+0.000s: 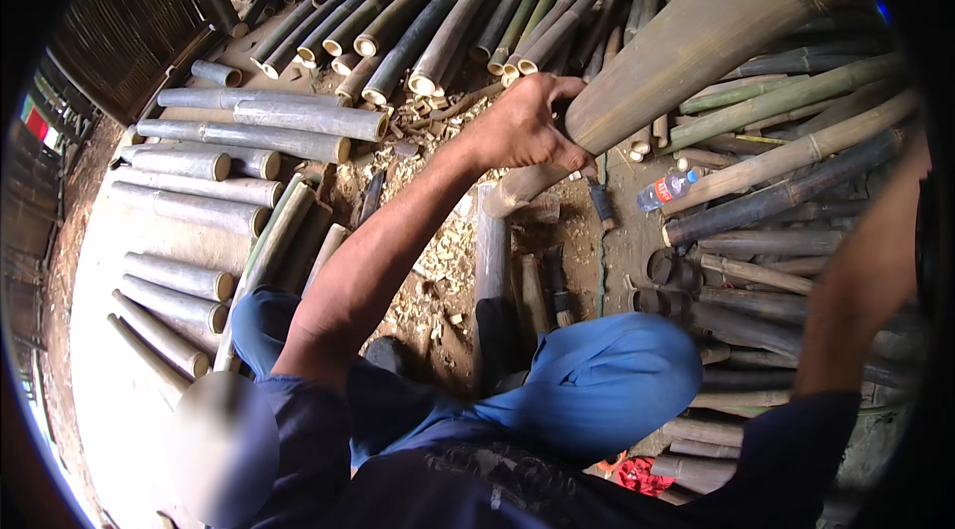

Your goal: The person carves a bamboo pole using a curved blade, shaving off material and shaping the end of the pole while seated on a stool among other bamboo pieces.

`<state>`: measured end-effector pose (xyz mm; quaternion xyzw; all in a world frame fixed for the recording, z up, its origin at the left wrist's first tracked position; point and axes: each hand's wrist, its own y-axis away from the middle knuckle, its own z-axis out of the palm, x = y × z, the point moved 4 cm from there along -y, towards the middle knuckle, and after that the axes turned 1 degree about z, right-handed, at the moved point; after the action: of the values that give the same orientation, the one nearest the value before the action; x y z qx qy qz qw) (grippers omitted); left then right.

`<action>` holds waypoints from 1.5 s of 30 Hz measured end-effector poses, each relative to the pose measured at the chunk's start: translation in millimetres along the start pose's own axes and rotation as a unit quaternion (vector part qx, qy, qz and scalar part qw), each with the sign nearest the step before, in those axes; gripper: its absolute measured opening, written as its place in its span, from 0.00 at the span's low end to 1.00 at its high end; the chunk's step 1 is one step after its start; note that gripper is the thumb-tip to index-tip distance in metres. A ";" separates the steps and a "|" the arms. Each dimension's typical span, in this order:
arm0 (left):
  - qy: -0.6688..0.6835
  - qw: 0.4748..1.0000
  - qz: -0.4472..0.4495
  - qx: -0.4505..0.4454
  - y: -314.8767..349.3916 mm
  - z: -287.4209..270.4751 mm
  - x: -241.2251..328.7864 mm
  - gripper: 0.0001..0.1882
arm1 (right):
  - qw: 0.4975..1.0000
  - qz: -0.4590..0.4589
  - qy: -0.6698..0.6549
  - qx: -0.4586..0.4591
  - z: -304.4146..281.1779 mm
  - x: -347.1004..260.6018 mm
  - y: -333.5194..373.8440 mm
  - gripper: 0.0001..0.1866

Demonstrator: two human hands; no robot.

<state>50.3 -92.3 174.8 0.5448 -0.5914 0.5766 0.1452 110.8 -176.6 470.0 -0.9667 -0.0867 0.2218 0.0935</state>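
Observation:
My left hand [537, 128] is closed around a thick brown bamboo tube [686, 41]. The tube slants from near my knees up to the far right, its wide end close to the camera. Its lower end meets the top of a grey bamboo length [491, 255] between my legs; I cannot tell whether they are joined. My right forearm [863, 275] reaches up along the right rim, and its hand is out of the picture. Close by, a short dark tool-like piece [602, 203] lies on the ground.
Cut bamboo tubes [274, 118] lie in rows at the left, with more [443, 36] at the back. Bamboo poles [796, 171] are stacked on the right. Pale wood chips [428, 260] cover the ground before me. A plastic bottle [667, 190] with a red label lies at the right.

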 end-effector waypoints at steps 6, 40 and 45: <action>-0.002 0.997 -0.073 0.005 11.3 -3.1 -15.0 0.31 | 0.997 0.071 -0.031 0.001 20.2 24.9 -5.5 0.28; 0.014 0.961 -0.200 0.193 140.7 90.4 -243.3 0.26 | 0.910 0.208 -0.282 0.220 337.8 201.9 130.7 0.33; 0.003 0.965 -0.191 0.182 132.7 88.8 -238.3 0.28 | 0.882 0.188 -0.343 0.261 323.6 204.3 121.6 0.31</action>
<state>69.9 -87.5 -111.3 0.6627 -0.3615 0.6377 0.1530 163.2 -205.6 72.9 -0.7689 0.1313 0.5675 0.2636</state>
